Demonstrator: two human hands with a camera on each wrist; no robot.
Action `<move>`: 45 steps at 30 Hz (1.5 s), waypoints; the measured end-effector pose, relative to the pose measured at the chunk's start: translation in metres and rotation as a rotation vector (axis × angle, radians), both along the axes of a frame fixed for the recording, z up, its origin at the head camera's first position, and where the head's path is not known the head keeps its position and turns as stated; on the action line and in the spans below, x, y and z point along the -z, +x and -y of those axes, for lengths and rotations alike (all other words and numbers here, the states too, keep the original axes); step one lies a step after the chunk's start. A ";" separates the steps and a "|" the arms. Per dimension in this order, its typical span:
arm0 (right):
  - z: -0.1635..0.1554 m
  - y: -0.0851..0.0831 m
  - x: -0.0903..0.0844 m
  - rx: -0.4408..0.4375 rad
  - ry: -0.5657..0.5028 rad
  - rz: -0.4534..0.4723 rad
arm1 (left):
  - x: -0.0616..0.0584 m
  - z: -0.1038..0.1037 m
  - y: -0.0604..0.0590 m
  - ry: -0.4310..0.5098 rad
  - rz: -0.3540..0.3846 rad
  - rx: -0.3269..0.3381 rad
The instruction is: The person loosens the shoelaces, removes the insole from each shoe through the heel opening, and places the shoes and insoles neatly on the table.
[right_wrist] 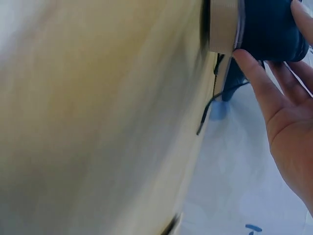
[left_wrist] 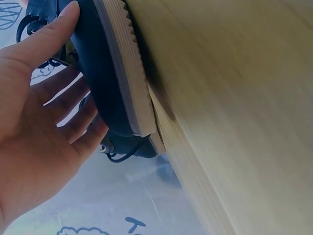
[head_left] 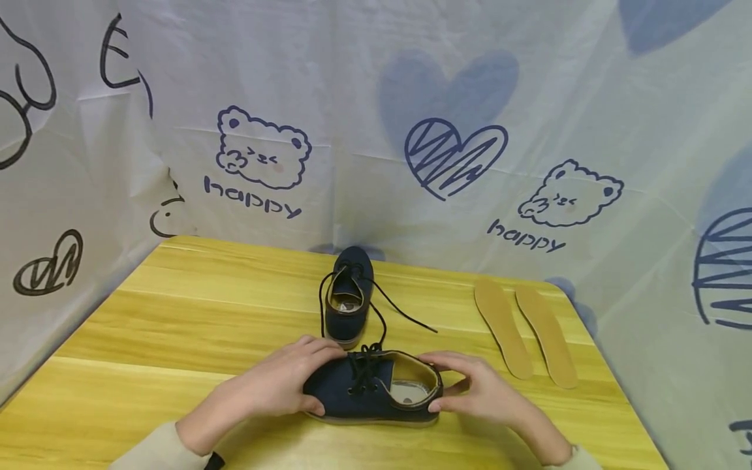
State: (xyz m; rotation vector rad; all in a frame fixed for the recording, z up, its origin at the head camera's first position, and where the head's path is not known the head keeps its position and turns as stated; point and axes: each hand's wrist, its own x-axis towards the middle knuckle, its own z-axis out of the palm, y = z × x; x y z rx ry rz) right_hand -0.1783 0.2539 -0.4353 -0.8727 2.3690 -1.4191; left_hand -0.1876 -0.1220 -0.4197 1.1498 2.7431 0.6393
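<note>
On the yellow worktop (head_left: 176, 313), a dark blue shoe (head_left: 370, 391) is held between both hands.
The toe is cupped by the left hand (head_left: 282, 385) and the heel by the right hand (head_left: 476, 391), fingers (left_wrist: 54, 29) gently curved around it. A second shoe (head_left: 349, 297) is seen just behind, two insoles (head_left: 525, 329) lying to the right.

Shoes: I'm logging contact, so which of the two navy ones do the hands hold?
The near shoe, lying crosswise between left hand and right hand. The far shoe stands untouched behind it, toe pointing away.
</note>
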 end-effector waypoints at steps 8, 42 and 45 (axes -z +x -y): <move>0.018 0.005 0.000 0.025 -0.028 0.013 | 0.000 0.014 0.002 0.008 -0.007 -0.010; 0.120 0.040 -0.005 0.119 0.130 0.012 | -0.011 0.044 0.033 0.061 0.045 -0.364; 0.130 0.039 -0.006 0.114 0.112 0.077 | -0.010 0.051 0.036 0.126 0.139 -0.379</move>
